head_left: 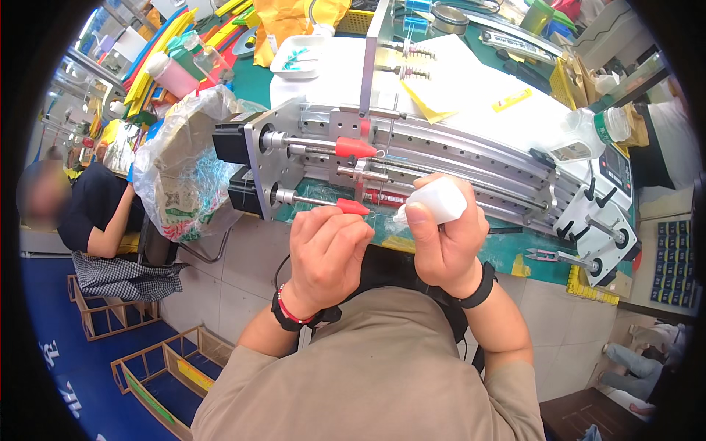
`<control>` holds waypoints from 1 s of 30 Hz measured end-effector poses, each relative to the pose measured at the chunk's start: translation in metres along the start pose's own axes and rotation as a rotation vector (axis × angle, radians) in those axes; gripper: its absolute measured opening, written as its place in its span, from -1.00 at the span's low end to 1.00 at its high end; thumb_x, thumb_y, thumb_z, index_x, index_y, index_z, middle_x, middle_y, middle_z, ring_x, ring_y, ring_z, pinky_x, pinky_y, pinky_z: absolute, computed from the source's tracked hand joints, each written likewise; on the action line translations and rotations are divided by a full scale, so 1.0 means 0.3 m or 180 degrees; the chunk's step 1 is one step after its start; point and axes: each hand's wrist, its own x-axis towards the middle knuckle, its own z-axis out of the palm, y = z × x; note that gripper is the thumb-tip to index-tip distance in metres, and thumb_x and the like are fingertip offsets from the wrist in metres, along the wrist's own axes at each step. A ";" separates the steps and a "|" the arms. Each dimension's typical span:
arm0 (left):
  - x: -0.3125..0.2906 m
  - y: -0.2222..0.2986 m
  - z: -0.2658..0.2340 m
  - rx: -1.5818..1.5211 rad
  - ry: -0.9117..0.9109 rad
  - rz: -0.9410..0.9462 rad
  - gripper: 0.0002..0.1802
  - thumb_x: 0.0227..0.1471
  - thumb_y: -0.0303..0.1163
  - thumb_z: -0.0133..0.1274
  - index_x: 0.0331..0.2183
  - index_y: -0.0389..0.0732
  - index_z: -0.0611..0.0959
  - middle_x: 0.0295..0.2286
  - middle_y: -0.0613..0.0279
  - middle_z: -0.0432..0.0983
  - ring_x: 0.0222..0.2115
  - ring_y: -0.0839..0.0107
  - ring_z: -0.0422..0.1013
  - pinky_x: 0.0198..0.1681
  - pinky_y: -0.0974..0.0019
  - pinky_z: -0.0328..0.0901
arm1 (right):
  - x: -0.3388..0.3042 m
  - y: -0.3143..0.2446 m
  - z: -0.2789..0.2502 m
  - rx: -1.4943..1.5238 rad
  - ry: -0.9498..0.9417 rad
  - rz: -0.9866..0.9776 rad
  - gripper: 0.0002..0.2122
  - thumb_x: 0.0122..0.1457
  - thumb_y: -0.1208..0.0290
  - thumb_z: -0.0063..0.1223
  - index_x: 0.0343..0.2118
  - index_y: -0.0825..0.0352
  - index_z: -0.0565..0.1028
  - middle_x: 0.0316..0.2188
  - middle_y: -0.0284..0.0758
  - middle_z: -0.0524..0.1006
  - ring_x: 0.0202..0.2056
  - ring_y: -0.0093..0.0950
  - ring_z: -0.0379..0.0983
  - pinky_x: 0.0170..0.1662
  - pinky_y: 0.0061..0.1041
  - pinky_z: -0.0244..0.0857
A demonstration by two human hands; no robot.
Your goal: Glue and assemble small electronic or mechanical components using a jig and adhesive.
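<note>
A metal winding machine with two motor-driven shafts lies across the bench in front of me. On its far shaft sits a red pointed cone (355, 148), and on the near shaft a second red cone (352, 207). My left hand (323, 253) is closed, fingers curled together just below the near cone; whatever they pinch is hidden. My right hand (450, 246) grips a small white squeeze bottle (443, 199), tilted with its nozzle pointing left toward the near cone's tip. A gap separates nozzle and cone.
Black motors (239, 138) stand at the machine's left end, beside a plastic-lined bag (184, 162) holding blue strands. Snips (551, 256) lie at the bench's right edge. A white tray (298, 57) holds small teal pieces. Another person (103, 209) sits at the left.
</note>
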 end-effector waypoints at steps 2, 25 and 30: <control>-0.020 0.007 0.009 0.0158 0.0078 0.0095 -0.77 -0.04 -0.57 0.31 -0.28 -0.15 0.68 -0.31 0.29 0.65 -0.23 0.20 0.53 -0.15 0.17 0.26 | 0.001 -0.001 0.009 -0.0019 -0.0024 -0.0044 -0.75 0.30 0.48 0.32 -0.08 0.51 0.55 -0.35 -0.21 0.64 -0.50 -0.40 0.56 -0.40 -0.49 0.42; -0.083 0.017 0.054 0.0274 0.0176 0.0104 -0.68 -0.13 -0.61 0.34 -0.24 -0.20 0.71 -0.13 0.19 0.64 -0.31 0.21 0.51 -0.27 0.17 0.28 | -0.011 0.011 0.018 -0.0142 0.0082 -0.0091 -0.72 0.30 0.45 0.33 -0.05 0.52 0.56 -0.24 -0.15 0.67 -0.46 -0.42 0.60 -0.36 -0.46 0.46; -0.080 0.046 0.048 0.0186 0.0021 -0.0056 -0.68 -0.10 -0.67 0.31 -0.23 -0.22 0.69 -0.05 0.10 0.64 -0.38 0.17 0.50 -0.34 0.15 0.30 | -0.018 -0.023 -0.158 -0.1010 0.0519 -0.0533 -0.71 0.32 0.38 0.29 -0.06 0.50 0.56 -0.22 -0.06 0.66 -0.31 -0.29 0.64 -0.27 -0.34 0.50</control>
